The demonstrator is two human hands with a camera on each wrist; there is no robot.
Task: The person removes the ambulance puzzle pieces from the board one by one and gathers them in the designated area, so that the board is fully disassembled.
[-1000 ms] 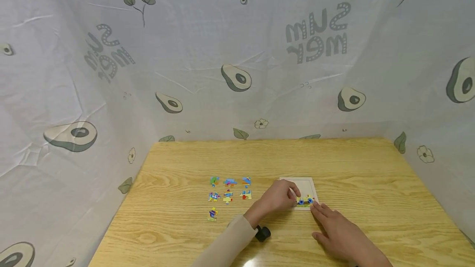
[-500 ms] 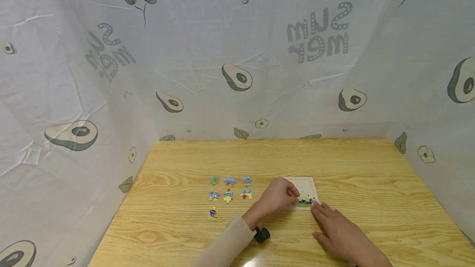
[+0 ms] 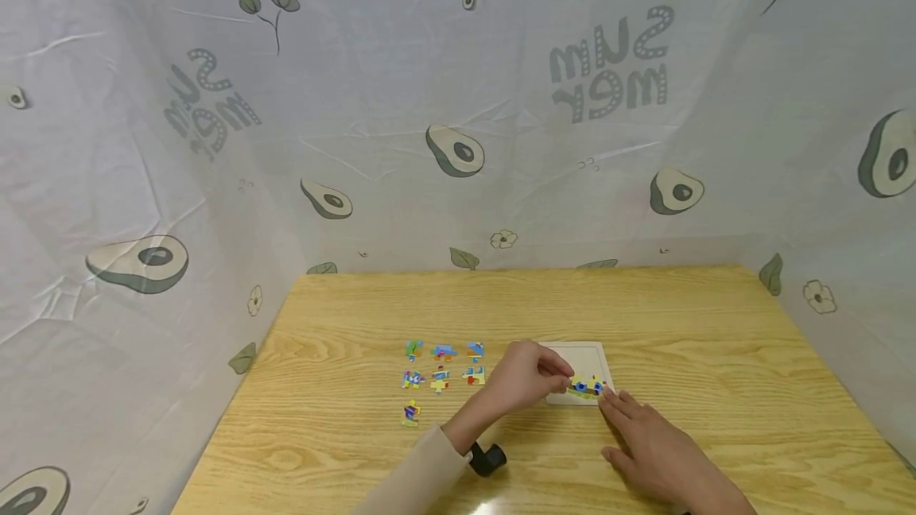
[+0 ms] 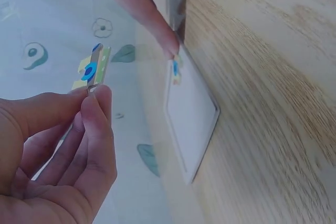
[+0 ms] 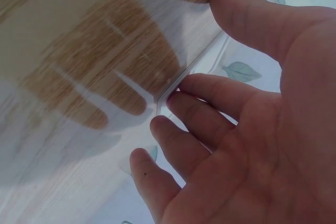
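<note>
Between thumb and fingertips, my left hand (image 3: 522, 378) pinches a jigsaw piece (image 4: 91, 71) printed with a blue wheel and a green edge. In the left wrist view this piece is raised, apart from the white puzzle board (image 4: 190, 114). Another small coloured jigsaw piece (image 4: 176, 71) lies in the board's corner, beside a fingertip of my right hand. My right hand (image 3: 653, 442) rests with extended fingers at the board's near right corner. In the right wrist view, its fingertips (image 5: 181, 85) are right at the board's edge, and the thumb touches the table.
Left of the board, several loose jigsaw pieces (image 3: 440, 380) lie in rows on the wooden table (image 3: 343, 435). A white patterned cloth (image 3: 386, 205) hangs behind the table and at both sides. A black wrist device (image 3: 488, 459) sits at my left wrist.
My left hand has drawn back slightly to the left, and the pinched piece now tilts down to the right over the board's near edge. The right hand stays in place.
</note>
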